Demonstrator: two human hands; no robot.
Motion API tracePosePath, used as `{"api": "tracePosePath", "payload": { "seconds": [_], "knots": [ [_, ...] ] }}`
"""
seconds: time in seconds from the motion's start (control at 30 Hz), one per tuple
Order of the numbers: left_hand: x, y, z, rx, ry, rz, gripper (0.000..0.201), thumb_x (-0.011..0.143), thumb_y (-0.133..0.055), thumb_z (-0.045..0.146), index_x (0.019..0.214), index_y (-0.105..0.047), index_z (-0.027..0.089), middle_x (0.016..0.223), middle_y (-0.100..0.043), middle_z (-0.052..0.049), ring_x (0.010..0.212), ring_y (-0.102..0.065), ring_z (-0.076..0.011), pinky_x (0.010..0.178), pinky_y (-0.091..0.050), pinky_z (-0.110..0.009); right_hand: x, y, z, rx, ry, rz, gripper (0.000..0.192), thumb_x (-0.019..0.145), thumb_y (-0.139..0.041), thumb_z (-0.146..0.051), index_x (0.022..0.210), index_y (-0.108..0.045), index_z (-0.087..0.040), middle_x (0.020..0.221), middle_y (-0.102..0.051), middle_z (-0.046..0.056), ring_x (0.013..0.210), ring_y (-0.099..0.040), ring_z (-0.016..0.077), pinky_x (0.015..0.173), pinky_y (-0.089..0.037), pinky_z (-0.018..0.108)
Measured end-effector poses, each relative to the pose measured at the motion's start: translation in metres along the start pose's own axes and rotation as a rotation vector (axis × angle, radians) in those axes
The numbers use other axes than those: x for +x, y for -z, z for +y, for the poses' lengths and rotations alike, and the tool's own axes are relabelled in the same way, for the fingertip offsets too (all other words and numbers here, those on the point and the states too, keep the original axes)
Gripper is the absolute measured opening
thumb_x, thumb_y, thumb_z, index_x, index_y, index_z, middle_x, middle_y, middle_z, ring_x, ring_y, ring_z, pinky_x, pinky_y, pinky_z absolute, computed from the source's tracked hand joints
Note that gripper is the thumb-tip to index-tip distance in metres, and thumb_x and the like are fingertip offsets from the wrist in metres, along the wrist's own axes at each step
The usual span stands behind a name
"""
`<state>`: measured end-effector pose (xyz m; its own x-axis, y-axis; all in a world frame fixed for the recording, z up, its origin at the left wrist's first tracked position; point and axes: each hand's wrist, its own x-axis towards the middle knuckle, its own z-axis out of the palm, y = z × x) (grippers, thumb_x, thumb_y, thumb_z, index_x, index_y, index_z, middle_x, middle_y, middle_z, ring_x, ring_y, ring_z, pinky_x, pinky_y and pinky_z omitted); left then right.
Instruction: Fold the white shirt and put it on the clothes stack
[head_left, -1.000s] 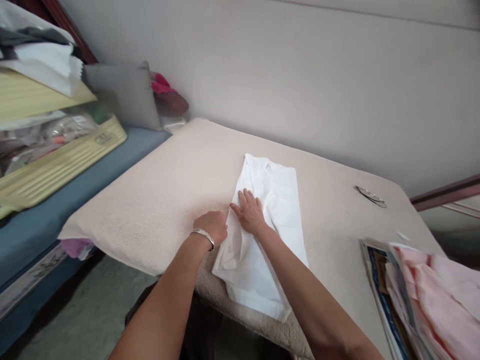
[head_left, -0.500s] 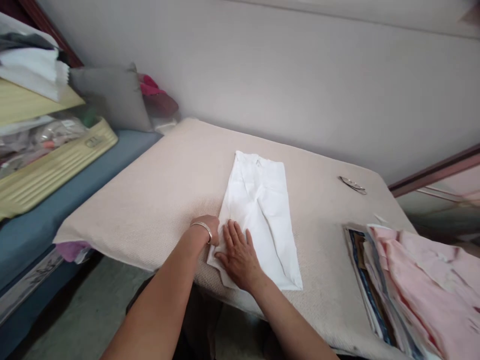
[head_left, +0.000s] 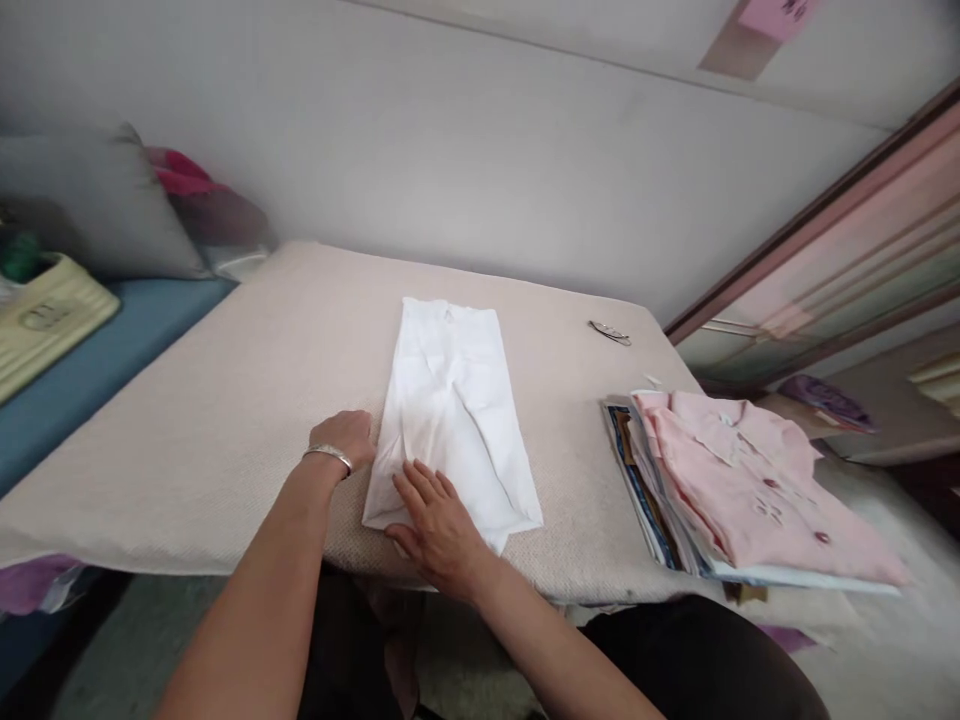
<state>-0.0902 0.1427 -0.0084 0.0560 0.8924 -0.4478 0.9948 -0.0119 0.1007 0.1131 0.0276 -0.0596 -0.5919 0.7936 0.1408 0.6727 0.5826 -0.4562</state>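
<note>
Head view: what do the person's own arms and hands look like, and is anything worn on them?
The left hand and right hand are ungloved. No sleeve shows on either forearm. A silver-coloured bracelet circles the left wrist; the right wrist has nothing visible on it.

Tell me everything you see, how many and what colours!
cover: 1, beige, across the middle
garment: 1, white, middle of the cover
glasses: 1 pair, dark-framed, cover's far right
clothes stack: 1, pink-topped, cover's right
cushion: 1, grey, far left
bundle: 1, pink-brown, right of the cushion
container: 1, pale yellow, left edge
blue surface: 1, blue, beneath the container
note: 1, pink, top right
wall: 1, grey, behind
bracelet: 1, silver, left wrist
legs: 2, dark-clothed, bottom edge
left hand: 1, bare, by the garment's left edge
right hand: 1, bare, on the garment's near end
</note>
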Motion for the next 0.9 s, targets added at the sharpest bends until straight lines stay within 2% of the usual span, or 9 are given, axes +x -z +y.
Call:
{"api": "tracePosePath", "payload": {
  "seconds": [0.07, 0.13, 0.23, 0.3, 0.4, 0.53, 0.63, 0.77, 0.9],
  "knots": [
    [0.000, 0.000, 0.001, 0.000, -0.021, 0.058, 0.021, 0.075, -0.057, 0.027, 0.092, -0.066, 0.019, 0.110, -0.071, -0.016, 0.102, -0.066, -0.0318, 0.078, -0.049, -0.039, -0.029, 0.024, 0.011, -0.016, 0.008, 0.068, 0.056, 0.098, -0.052, -0.036, 0.150, -0.040, -0.017, 0.156, -0.041, 0.016, 0.147, -0.032, 0.0280, 0.117, -0.033, 0.052],
    [0.000, -0.001, 0.003, -0.004, -0.062, 0.074, 0.017, 0.075, -0.056, 0.026, 0.088, -0.065, 0.020, 0.105, -0.071, -0.013, 0.100, -0.065, -0.0307, 0.077, -0.048, -0.038, -0.063, 0.050, 0.032, -0.075, -0.046, 0.149, 0.047, 0.098, -0.049, -0.028, 0.144, -0.046, -0.017, 0.148, -0.050, 0.016, 0.140, -0.042, 0.0280, 0.112, -0.040, 0.049],
    [0.000, -0.002, 0.006, -0.011, -0.121, 0.055, 0.011, 0.072, -0.058, 0.026, 0.080, -0.064, 0.021, 0.099, -0.071, -0.010, 0.095, -0.065, -0.0272, 0.074, -0.047, -0.035, -0.105, 0.081, 0.068, -0.151, -0.262, 0.203, 0.029, 0.100, -0.046, -0.030, 0.124, -0.057, -0.019, 0.115, -0.066, 0.014, 0.105, -0.063, 0.0258, 0.089, -0.052, 0.041],
    [0.000, -0.003, 0.007, -0.012, -0.141, 0.036, 0.009, 0.070, -0.060, 0.025, 0.077, -0.064, 0.021, 0.098, -0.071, -0.009, 0.091, -0.065, -0.0251, 0.072, -0.046, -0.033, -0.119, 0.089, 0.087, -0.161, -0.343, 0.186, 0.021, 0.100, -0.045, -0.034, 0.109, -0.059, -0.020, 0.097, -0.065, 0.009, 0.086, -0.063, 0.0226, 0.076, -0.051, 0.035],
    [-0.001, -0.003, 0.004, -0.005, -0.129, 0.013, 0.010, 0.067, -0.062, 0.023, 0.075, -0.066, 0.021, 0.092, -0.072, -0.006, 0.085, -0.065, -0.0216, 0.070, -0.045, -0.030, -0.114, 0.082, 0.101, -0.145, -0.320, 0.193, 0.020, 0.099, -0.047, -0.038, 0.098, -0.058, -0.021, 0.087, -0.063, 0.006, 0.079, -0.061, 0.0199, 0.070, -0.046, 0.031],
    [-0.009, -0.002, -0.005, 0.012, -0.088, 0.000, 0.009, 0.065, -0.062, 0.022, 0.073, -0.067, 0.021, 0.084, -0.072, -0.005, 0.077, -0.063, -0.0184, 0.067, -0.043, -0.028, -0.093, 0.068, 0.096, -0.176, -0.353, 0.242, 0.030, 0.096, -0.051, -0.050, 0.094, -0.058, -0.022, 0.087, -0.064, 0.006, 0.072, -0.059, 0.0186, 0.064, -0.040, 0.029],
    [-0.015, -0.001, -0.002, 0.011, -0.104, -0.007, 0.007, 0.066, -0.061, 0.024, 0.071, -0.065, 0.020, 0.081, -0.071, -0.003, 0.074, -0.062, -0.0170, 0.064, -0.041, -0.027, -0.087, 0.078, 0.096, -0.158, -0.382, 0.240, 0.030, 0.097, -0.048, -0.049, 0.092, -0.059, -0.022, 0.087, -0.065, 0.006, 0.071, -0.058, 0.0184, 0.063, -0.037, 0.029],
    [-0.011, -0.003, 0.009, 0.011, -0.152, -0.023, 0.006, 0.066, -0.061, 0.024, 0.070, -0.065, 0.021, 0.079, -0.071, -0.002, 0.073, -0.062, -0.0167, 0.063, -0.040, -0.026, -0.088, 0.102, 0.102, -0.021, -0.449, 0.220, 0.035, 0.101, -0.037, -0.039, 0.077, -0.056, -0.023, 0.074, -0.063, 0.004, 0.067, -0.056, 0.0170, 0.063, -0.035, 0.028],
    [-0.002, -0.005, 0.011, 0.040, -0.174, -0.017, 0.008, 0.067, -0.061, 0.024, 0.072, -0.066, 0.020, 0.083, -0.071, -0.004, 0.077, -0.063, -0.0191, 0.066, -0.041, -0.028, -0.085, 0.103, 0.100, 0.041, -0.458, 0.137, 0.035, 0.097, -0.047, -0.047, 0.075, -0.057, -0.022, 0.068, -0.061, 0.001, 0.064, -0.054, 0.0154, 0.061, -0.033, 0.027]
  ]
}}
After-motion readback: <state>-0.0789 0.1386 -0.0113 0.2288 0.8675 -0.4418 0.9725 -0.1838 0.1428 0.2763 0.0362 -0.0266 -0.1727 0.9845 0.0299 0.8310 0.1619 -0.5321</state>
